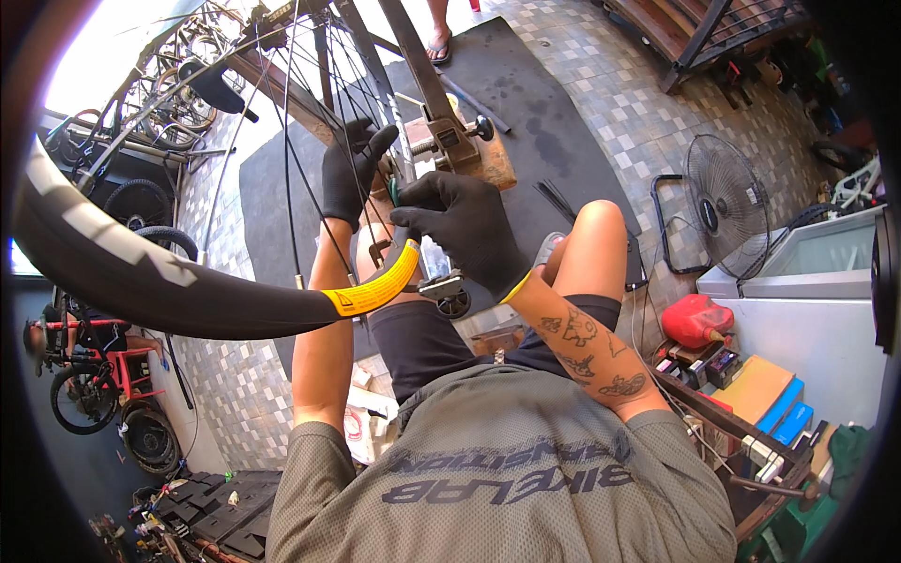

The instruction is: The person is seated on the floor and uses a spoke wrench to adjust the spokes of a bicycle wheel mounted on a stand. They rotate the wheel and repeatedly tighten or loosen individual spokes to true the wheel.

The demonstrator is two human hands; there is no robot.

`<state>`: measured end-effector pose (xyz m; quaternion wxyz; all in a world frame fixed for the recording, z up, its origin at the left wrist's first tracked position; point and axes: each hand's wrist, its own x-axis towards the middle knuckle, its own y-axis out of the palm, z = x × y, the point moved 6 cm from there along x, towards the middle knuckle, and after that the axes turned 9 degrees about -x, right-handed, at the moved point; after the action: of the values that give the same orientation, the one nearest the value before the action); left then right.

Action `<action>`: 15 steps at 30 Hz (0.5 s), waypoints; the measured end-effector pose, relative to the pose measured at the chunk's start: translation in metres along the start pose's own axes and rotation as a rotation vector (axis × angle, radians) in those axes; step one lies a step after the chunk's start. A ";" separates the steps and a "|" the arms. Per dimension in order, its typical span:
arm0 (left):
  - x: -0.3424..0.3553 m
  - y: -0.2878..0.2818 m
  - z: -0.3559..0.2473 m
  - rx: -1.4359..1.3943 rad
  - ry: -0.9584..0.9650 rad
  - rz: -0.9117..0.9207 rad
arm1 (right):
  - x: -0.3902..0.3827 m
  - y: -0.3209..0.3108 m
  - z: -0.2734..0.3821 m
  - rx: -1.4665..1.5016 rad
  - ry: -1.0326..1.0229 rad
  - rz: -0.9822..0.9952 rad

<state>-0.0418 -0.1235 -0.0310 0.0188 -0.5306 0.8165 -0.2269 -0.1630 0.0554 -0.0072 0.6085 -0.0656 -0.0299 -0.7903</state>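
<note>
A spoked bicycle wheel, its dark rim [216, 305] bearing a yellow sticker [378, 284], curves from the left edge toward my lap. It is set in a metal truing stand [434, 94] with a black knob [483, 128]. My left hand [351, 174], in a black glove, is behind the spokes with its visible fingers apart, close to the rim. My right hand [465, 230], also in a black glove, is closed at the rim, thumb and finger pinching a small green tool [393, 191], mostly hidden by the fingers.
A wooden block [497, 159] lies under the stand on a dark mat [554, 122]. To the right are a floor fan [725, 202], a red fuel can [696, 321] and a white chest freezer [817, 319]. Bicycles [89, 375] stand at left. Another person's foot [439, 47] shows ahead.
</note>
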 end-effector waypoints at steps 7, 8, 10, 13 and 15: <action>-0.063 -0.019 -0.019 -0.307 -0.232 0.209 | -0.003 0.002 0.007 -0.217 -0.089 -0.075; -0.069 -0.018 -0.022 -0.411 -0.225 0.267 | -0.001 0.002 0.006 -0.235 -0.085 -0.078; -0.074 -0.020 -0.023 -0.385 -0.200 0.275 | 0.003 0.004 0.003 -0.253 -0.089 -0.098; -0.072 -0.020 -0.023 -0.288 -0.158 0.264 | 0.007 0.006 0.002 -0.268 -0.130 -0.149; -0.071 -0.019 -0.022 -0.189 -0.144 0.236 | 0.009 0.005 0.001 -0.302 -0.138 -0.169</action>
<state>-0.0004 -0.0604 -0.0184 0.0538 -0.4453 0.8873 -0.1069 -0.1600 0.0457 -0.0055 0.5197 -0.2076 0.0421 -0.8277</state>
